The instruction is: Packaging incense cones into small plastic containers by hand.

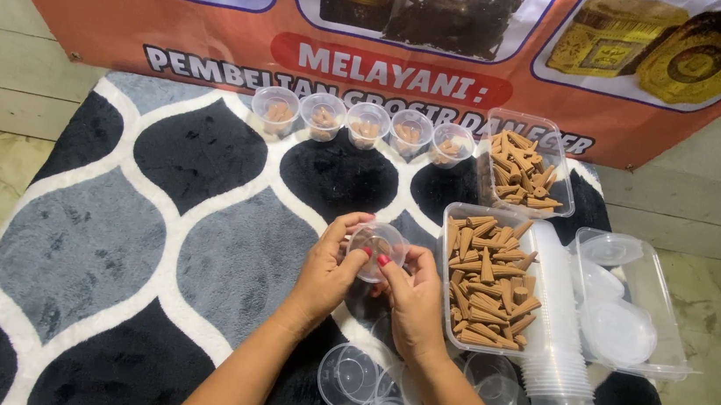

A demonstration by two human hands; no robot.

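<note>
Both hands hold one small clear plastic cup [378, 246] above the rug. My left hand [326, 270] grips its left side and my right hand [411, 295] its right and underside. The cup looks empty. Right of my hands stands a clear rectangular tray [450, 277] full of brown incense cones [489, 281]. A second tray of cones [521, 167] sits farther back. Several small cups with cones inside [366, 126] stand in a row at the rug's far edge.
Empty clear cups [348, 376] lie near my forearms. A stack of nested cups [558, 327] lies beside a tray of round lids [623, 307] on the right. A plush grey, black and white rug [146, 235] covers the floor; an orange banner [218, 39] hangs behind.
</note>
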